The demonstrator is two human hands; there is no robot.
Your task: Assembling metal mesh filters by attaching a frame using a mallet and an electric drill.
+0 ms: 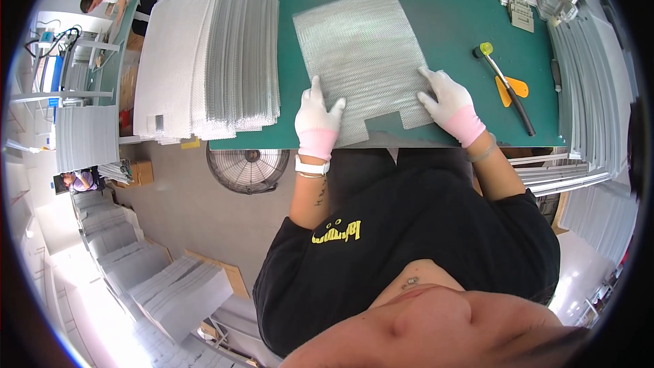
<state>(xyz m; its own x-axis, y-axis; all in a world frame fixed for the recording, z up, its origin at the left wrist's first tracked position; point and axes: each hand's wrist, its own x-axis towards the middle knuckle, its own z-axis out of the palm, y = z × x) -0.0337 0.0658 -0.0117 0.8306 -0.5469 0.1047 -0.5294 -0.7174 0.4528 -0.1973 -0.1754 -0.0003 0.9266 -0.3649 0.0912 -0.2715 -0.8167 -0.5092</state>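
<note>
A silvery metal mesh sheet, with a notch cut in its near edge, lies on the green tabletop; whether others lie beneath it I cannot tell. Both my hands wear white gloves with pink cuffs. My left hand rests along the sheet's left edge near the front, its index finger stretched forward and its thumb apart on the mesh. At the right edge, my right hand touches the sheet with extended fingers, the thumb spread toward the notch. Neither hand is closed round the sheet.
A tall stack of mesh sheets stands to the left. On the right lie a mallet and an orange tool. More sheets stand beyond the table's right edge. A floor fan sits below the front edge.
</note>
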